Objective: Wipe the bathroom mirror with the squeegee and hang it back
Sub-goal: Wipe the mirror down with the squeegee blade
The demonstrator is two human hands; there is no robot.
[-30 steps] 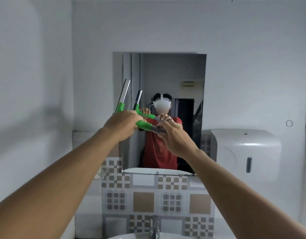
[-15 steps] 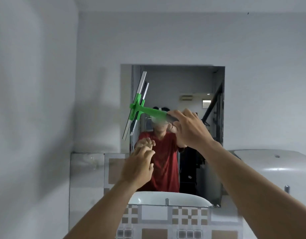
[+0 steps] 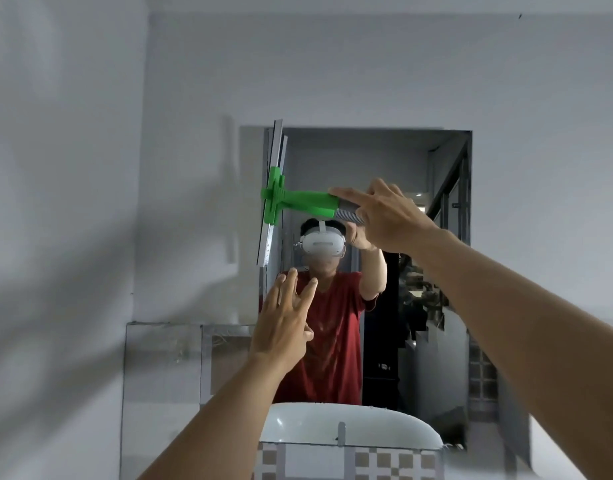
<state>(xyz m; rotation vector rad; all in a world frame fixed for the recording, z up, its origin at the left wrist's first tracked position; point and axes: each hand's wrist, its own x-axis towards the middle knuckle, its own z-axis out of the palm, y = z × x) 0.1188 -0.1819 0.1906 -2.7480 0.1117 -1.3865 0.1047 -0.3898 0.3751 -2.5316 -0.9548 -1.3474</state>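
Note:
The green squeegee (image 3: 298, 200) is held level, its long blade standing nearly upright against the left edge of the bathroom mirror (image 3: 384, 161). My right hand (image 3: 384, 220) is shut on the grey end of its handle, forefinger stretched along the green part. My left hand (image 3: 284, 320) hovers lower, in front of the mirror's left side, fingers spread and holding nothing. The mirror reflects a person in a red shirt and both raised arms.
A grey wall surrounds the mirror. Shiny wall panels (image 3: 163, 358) sit left of the mirror's lower part. Patterned tiles (image 3: 384, 462) run below the mirror, and a white basin shows as a reflection (image 3: 332, 424) at its bottom.
My left hand has let go of the squeegee and dropped lower. My right hand has carried the squeegee up and turned the blade upright at the mirror's left edge. The view tilted upward.

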